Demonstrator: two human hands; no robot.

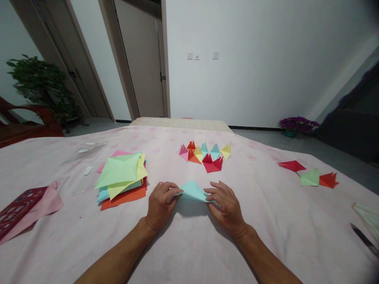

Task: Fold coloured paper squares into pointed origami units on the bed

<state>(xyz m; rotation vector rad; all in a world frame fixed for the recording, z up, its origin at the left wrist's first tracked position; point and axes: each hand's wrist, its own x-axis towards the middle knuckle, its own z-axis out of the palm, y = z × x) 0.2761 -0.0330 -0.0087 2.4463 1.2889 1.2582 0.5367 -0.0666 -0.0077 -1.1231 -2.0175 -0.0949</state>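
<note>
A light blue sheet of origami paper (193, 191), folded to a peaked triangle, is held just above the tablecloth in front of me. My left hand (163, 200) pinches its left corner between thumb and forefinger. At the right corner, my right hand (225, 205) has the paper between its thumb and fingers, the upper fingers a little spread. Beyond the hands stands a cluster of folded paper cranes in pink, orange, yellow, blue and red, with a red crane (212, 163) nearest. A stack of coloured paper (120, 171) lies to the left of my left hand.
Farther right lie a red folded piece (291, 165), a green one (309, 178) and an orange one (328, 180). A dark pointed object (363, 238) is at the right edge. Clear plastic wrapping (85, 173) and a dark red printed packet (22, 209) lie left on the pink tablecloth (189, 252).
</note>
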